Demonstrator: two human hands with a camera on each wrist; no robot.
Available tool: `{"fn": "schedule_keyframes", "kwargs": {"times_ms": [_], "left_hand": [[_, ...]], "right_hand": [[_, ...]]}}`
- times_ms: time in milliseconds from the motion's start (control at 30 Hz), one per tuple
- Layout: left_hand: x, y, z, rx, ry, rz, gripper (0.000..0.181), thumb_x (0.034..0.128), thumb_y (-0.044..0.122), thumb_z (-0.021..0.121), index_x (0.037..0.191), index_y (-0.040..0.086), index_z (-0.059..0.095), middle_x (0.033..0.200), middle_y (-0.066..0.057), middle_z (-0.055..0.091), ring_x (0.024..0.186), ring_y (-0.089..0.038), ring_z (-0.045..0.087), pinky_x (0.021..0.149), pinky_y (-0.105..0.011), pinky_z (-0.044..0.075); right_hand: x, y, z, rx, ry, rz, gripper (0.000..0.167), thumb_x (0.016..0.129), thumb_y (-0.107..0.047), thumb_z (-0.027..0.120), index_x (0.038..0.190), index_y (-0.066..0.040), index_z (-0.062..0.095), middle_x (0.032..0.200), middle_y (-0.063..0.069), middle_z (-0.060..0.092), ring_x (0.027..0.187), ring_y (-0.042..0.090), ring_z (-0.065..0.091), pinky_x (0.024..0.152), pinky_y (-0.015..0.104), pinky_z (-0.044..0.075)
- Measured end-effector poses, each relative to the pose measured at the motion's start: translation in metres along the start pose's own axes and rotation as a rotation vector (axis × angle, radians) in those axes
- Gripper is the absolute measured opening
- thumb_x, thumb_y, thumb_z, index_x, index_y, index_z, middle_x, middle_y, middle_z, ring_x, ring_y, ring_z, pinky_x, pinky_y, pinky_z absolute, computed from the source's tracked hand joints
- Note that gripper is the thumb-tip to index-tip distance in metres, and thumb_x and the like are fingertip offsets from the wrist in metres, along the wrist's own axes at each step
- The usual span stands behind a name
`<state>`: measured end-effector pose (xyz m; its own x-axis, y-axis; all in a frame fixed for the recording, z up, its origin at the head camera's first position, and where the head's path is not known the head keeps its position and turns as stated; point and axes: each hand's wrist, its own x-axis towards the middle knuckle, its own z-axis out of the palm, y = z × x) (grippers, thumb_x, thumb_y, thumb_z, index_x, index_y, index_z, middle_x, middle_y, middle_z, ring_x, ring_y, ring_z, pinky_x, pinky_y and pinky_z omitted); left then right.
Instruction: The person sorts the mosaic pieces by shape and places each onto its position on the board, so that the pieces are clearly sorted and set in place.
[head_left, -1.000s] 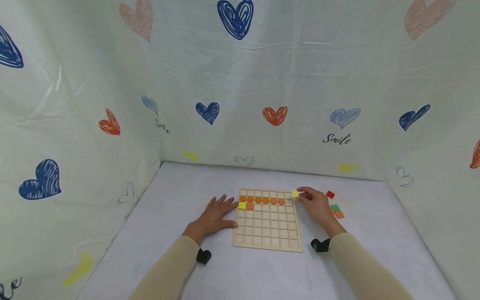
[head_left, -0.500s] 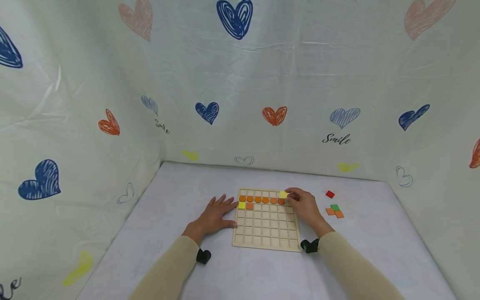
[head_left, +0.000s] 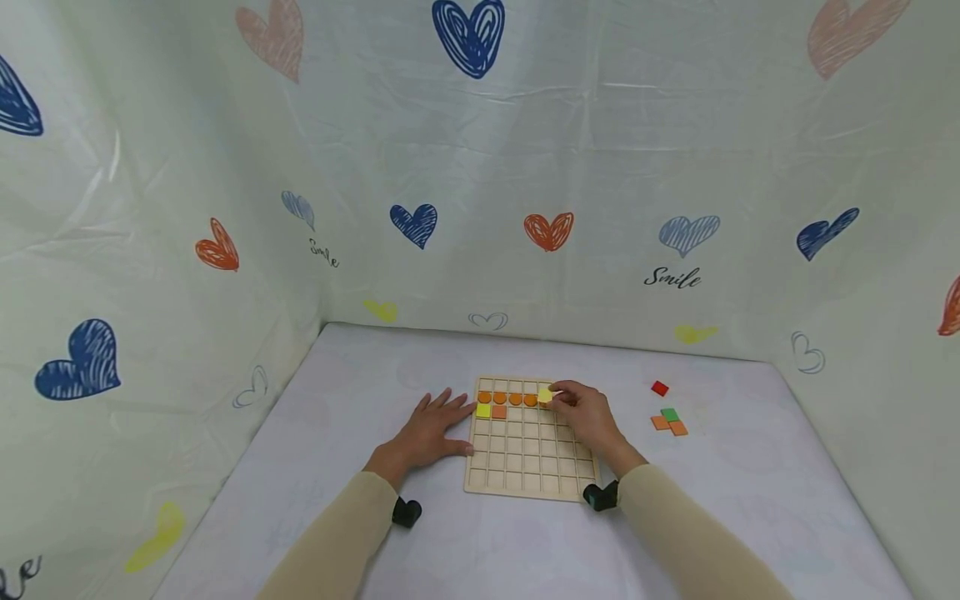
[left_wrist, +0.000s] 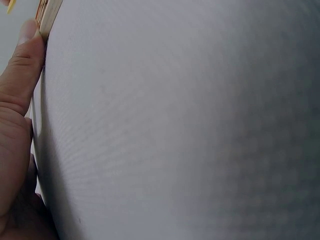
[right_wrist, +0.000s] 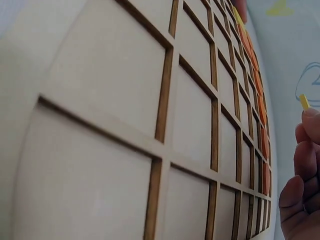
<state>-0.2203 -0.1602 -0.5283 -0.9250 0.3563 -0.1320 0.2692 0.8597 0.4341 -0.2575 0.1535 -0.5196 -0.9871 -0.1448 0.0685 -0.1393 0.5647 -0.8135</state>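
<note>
A wooden grid board [head_left: 532, 460] lies flat on the table. Several orange discs [head_left: 515, 399] fill part of its second row; below them sit a yellow square tile [head_left: 483, 411] and an orange square tile [head_left: 499, 412]. My left hand [head_left: 425, 433] rests with spread fingers at the board's left edge, its thumb [left_wrist: 25, 65] touching the side in the left wrist view. Over the board, my right hand [head_left: 588, 414] pinches another yellow square tile [head_left: 545, 393] between thumb and fingertips; in the right wrist view this tile [right_wrist: 304, 102] shows edge-on, above the grid.
To the right of the board lie a red tile [head_left: 660, 388], a green tile [head_left: 670, 414] and two orange tiles [head_left: 678, 428] on the white table [head_left: 480, 550]. A heart-patterned sheet [head_left: 600, 167] hangs behind and at the sides.
My right hand has moved left over the board, carrying the yellow square tile from the upper right corner toward the middle columns. The left hand stays in place.
</note>
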Motion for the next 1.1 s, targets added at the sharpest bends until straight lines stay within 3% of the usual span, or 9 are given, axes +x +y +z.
{"fn": "schedule_keyframes", "kwargs": {"times_ms": [233,467,733,1100], "left_hand": [[-0.001,0.001,-0.002,-0.017,0.007,0.011,0.085,0.0889,0.055,0.079,0.161,0.023,0.047,0.170,-0.004,0.038,0.163,-0.034,0.020,0.134,-0.057,0.008],[0.000,0.001,-0.001,-0.010,0.002,0.008,0.085,0.0894,0.056,0.078,0.161,0.023,0.047,0.171,-0.003,0.037,0.164,-0.033,0.019,0.135,-0.056,0.008],[0.000,0.000,0.000,-0.015,0.011,-0.002,0.084,0.0894,0.056,0.079,0.161,0.025,0.047,0.171,-0.002,0.038,0.164,-0.032,0.019,0.135,-0.056,0.008],[0.000,0.001,-0.001,-0.013,0.006,-0.003,0.084,0.0891,0.056,0.079,0.161,0.025,0.047,0.171,-0.002,0.037,0.164,-0.032,0.019,0.135,-0.057,0.008]], "right_hand": [[-0.001,-0.006,0.010,0.024,-0.050,-0.041,0.028,0.099,-0.012,0.074,0.127,-0.009,0.074,0.103,0.005,0.076,0.090,0.016,0.066,0.073,0.028,0.055],[-0.001,-0.011,0.022,0.004,-0.052,-0.051,0.024,0.097,-0.012,0.076,0.121,-0.012,0.077,0.096,0.001,0.074,0.085,0.014,0.064,0.074,0.029,0.054],[-0.001,-0.016,0.033,-0.062,-0.054,-0.063,0.023,0.094,-0.010,0.077,0.117,-0.009,0.078,0.092,-0.002,0.073,0.077,0.011,0.060,0.071,0.029,0.053],[-0.001,-0.018,0.045,-0.164,-0.074,-0.080,0.023,0.095,-0.011,0.077,0.117,-0.006,0.079,0.093,-0.001,0.074,0.081,0.012,0.061,0.076,0.033,0.056]]}}
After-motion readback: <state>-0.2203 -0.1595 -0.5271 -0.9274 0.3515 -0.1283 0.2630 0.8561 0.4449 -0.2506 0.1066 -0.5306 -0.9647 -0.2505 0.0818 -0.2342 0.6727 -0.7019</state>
